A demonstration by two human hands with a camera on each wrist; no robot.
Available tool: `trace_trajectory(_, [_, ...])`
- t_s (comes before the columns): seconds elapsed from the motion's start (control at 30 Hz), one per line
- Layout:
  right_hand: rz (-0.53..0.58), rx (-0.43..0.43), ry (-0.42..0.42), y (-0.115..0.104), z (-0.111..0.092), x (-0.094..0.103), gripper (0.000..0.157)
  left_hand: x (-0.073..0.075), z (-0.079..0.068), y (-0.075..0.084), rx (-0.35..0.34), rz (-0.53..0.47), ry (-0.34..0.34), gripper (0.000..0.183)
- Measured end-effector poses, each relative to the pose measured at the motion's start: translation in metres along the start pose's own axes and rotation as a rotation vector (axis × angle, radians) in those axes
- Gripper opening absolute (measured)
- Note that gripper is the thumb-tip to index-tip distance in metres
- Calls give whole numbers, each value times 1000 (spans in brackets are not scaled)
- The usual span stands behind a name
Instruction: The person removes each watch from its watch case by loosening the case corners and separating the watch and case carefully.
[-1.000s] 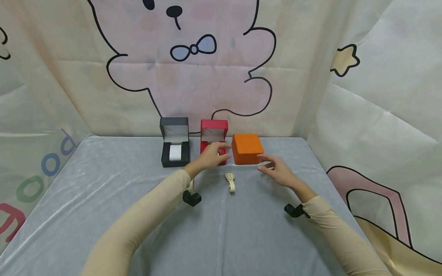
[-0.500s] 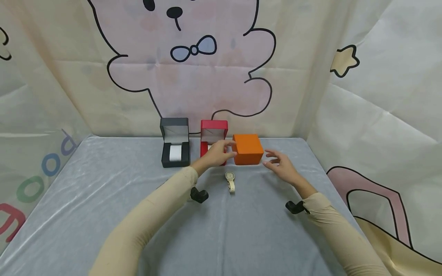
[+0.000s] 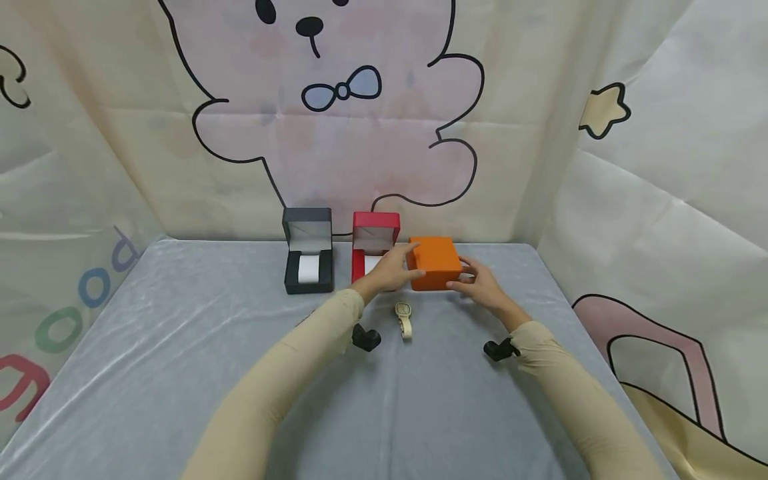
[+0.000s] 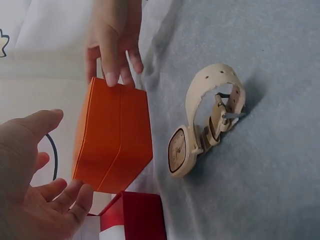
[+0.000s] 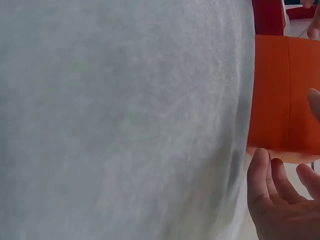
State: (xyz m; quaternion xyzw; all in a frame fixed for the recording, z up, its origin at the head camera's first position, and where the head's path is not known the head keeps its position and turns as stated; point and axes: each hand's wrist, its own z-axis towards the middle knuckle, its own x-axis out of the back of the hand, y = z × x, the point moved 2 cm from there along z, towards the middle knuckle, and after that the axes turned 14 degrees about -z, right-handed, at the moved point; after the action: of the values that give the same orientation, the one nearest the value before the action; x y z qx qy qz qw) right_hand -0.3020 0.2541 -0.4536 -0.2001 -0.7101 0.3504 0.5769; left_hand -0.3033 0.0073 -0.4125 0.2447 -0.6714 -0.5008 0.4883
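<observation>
A closed orange box (image 3: 436, 257) stands at the back of the table, between the two hands. My left hand (image 3: 390, 270) is at its left side, thumb and fingers spread apart around the near corner. On the opposite side, my right hand (image 3: 480, 287) has its fingertips right at the box's side, as the right wrist view also shows, and its thumb (image 4: 111, 75) overlaps the box's end in the left wrist view. A cream wristwatch (image 3: 404, 320) with a buckled strap lies on the cloth in front of the box.
Left of the orange box stands an open red watch box (image 3: 377, 222), its white cushion partly hidden by my left hand. Further left is an open black watch box (image 3: 308, 223) with a white cushion (image 3: 309, 269). Grey cloth (image 3: 444, 400) covers the table; a printed curtain (image 3: 516, 167) hangs behind.
My left hand has moved right, from in front of the red box to the orange box. My right hand drew back slightly, then came in to the orange box's right side.
</observation>
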Motion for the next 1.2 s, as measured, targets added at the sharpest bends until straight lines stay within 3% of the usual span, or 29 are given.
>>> trace_trajectory(0.27, [-11,-22,-9,5,11,-6,84,-7,8,-6,31,5,40,78])
trace_trajectory(0.47, [-21,-28,-9,10,15,-8,81,-12,15,-12,47,22,22,83])
trace_trajectory(0.83, [-72,0,-32,10,17,-6,76,-16,28,-7,68,66,24,88])
trace_trajectory(1.2, [-78,12,-50,12,17,-6,73,-21,30,-14,124,32,24,91])
